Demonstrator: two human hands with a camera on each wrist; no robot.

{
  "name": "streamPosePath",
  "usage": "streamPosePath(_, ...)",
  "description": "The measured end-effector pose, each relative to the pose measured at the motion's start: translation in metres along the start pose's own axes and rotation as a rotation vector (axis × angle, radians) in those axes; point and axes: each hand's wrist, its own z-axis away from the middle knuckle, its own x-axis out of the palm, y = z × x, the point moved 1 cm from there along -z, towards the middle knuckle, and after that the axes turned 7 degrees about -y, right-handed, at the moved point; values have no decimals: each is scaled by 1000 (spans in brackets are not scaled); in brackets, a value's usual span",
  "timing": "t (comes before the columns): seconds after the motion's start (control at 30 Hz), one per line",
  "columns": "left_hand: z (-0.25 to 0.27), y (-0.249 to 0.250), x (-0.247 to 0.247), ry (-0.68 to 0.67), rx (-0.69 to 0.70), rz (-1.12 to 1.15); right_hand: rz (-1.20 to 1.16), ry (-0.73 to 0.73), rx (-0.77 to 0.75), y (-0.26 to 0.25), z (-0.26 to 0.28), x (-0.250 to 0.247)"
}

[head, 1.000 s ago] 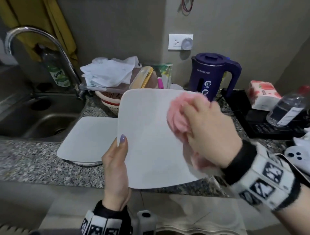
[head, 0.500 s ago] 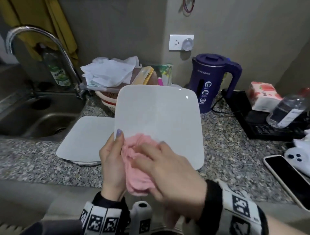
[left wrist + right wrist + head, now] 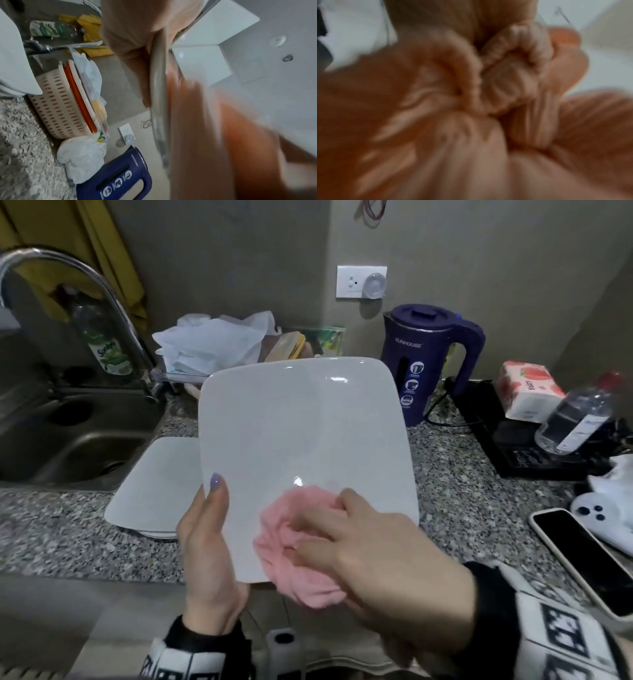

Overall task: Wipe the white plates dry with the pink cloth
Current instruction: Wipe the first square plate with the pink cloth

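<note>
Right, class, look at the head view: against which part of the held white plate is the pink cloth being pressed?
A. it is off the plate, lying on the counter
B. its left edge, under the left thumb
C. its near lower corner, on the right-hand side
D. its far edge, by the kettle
C: the right hand presses the bunched pink cloth on the near right corner of the white plate, while the left hand grips the left edge.

We see a glossy, smooth white plate, a soft fuzzy pink cloth, a speckled stone surface, and a shiny metal tap.
</note>
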Motion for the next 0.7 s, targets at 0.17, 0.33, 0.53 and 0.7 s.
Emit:
streamPosePath(0.17, 3, 6, -1, 27, 125, -94, 23, 33, 378, 66, 15, -13)
streamPosePath(0.33, 1, 0, 14, -22, 147, -179, -84, 271, 383, 32, -38, -20)
streamPosePath(0.53, 3, 1, 8, -46, 164, -194, -289, 246, 284, 26, -48, -21)
streamPosePath(0.7, 6, 2, 11, -35, 233, -168, -466, 185, 502, 47, -36, -6)
